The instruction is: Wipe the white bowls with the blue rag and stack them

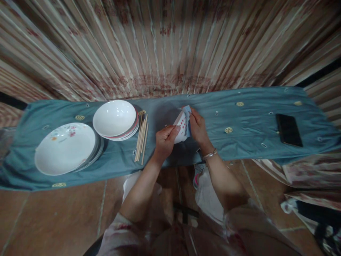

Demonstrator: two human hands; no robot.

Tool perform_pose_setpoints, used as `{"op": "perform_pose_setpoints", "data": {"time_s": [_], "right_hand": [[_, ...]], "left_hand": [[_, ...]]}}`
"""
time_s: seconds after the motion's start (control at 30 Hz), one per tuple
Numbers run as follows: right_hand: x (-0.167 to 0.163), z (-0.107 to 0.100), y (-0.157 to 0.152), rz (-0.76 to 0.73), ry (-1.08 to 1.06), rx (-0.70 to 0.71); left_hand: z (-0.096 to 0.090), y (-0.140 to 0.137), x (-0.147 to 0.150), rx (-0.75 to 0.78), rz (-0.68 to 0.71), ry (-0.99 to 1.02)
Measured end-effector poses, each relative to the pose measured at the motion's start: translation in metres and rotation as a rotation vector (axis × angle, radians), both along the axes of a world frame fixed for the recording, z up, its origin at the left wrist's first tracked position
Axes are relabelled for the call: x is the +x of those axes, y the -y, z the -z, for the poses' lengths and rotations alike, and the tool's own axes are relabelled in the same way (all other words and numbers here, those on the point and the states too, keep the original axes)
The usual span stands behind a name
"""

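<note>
Over the middle of the cloth-covered table, my left hand (166, 141) grips the edge of a small white bowl (181, 131) with red marks on its outside. The bowl is tilted on its side. My right hand (198, 128) is closed on a light blue cloth (187, 119) and presses it against the bowl's right side. The fingers behind the cloth are hidden. To the left of my left hand lie several wooden chopsticks (142, 140), roughly side by side. Past them stands a stack of white bowls (115, 117), some with red rims.
A stack of large white plates (65, 149) with a flower print stands at the table's left. A black phone (289, 129) lies toward the right end. The narrow table wears a blue-green cloth (253, 122). Pleated curtains (170, 49) hang right behind it.
</note>
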State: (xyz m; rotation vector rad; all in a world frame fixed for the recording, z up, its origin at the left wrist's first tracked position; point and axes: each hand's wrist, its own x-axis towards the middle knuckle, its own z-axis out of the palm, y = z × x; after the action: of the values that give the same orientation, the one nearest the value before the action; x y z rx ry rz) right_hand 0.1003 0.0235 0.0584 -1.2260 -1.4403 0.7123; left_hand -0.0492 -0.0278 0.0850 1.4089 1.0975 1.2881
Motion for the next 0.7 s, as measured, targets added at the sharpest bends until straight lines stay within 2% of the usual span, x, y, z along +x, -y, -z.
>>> {"op": "perform_pose_setpoints", "data": {"time_s": [0.27,0.43,0.57,0.7], "right_hand": [[-0.001,0.026,-0.017,-0.028,-0.362,-0.29],[-0.004,0.039,-0.017,-0.039,-0.452,-0.397],[-0.018,0.041,-0.013,0.006,-0.6,-0.528],[-0.035,0.039,-0.003,0.021,-0.667,-0.521]], "left_hand": [[-0.009,0.008,-0.005,-0.123,-0.051,0.076],[-0.014,0.009,-0.006,-0.108,-0.088,0.087],[-0.014,0.008,-0.007,-0.085,-0.102,0.085],[-0.01,0.006,-0.006,-0.067,-0.112,0.055]]}}
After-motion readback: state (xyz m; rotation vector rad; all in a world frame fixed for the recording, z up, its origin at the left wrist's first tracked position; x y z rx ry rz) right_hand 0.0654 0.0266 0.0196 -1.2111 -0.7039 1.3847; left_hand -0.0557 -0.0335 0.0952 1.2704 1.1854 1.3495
